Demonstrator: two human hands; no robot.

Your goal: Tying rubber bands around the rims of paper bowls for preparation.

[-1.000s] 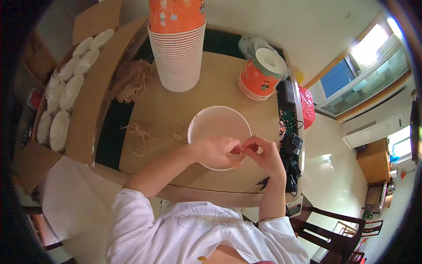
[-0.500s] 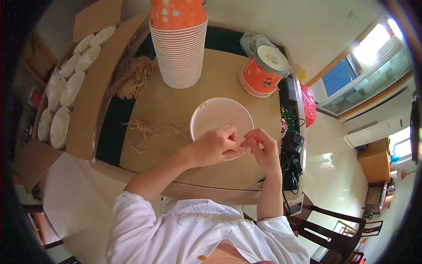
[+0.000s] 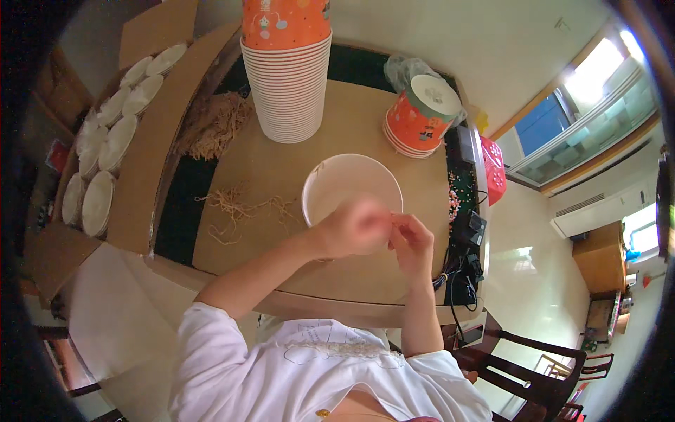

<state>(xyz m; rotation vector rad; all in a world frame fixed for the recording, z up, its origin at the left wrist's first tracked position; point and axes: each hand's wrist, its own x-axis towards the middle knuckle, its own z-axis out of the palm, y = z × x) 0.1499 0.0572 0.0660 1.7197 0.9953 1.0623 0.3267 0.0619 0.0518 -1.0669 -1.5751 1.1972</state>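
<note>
Over the near side of a white paper tub [image 3: 350, 176], my left hand [image 3: 358, 226] is smeared by motion, so its fingers cannot be read. Close against it at the right is my right hand [image 3: 413, 239], thumb and fingers pinched together at the tub's near right rim. Whatever lies in that pinch is too small to make out. The tub's mouth faces up, and its near rim is hidden behind my hands. To the left, loose tan strands [image 3: 242, 205] lie spread on the cardboard sheet [image 3: 281, 264].
A tall stack of nested tubs [image 3: 288, 91] stands at the back, with a bundle of tan strands [image 3: 216, 125] left of it. Orange tubs [image 3: 418, 119] sit back right. Small beads [image 3: 457, 193] and a black adapter [image 3: 474, 226] line the right edge. A carton of cups [image 3: 116, 141] stands left.
My left hand is now blurred, still over the tub's near side. My right hand has shifted slightly left and down. The tub has moved slightly left.
</note>
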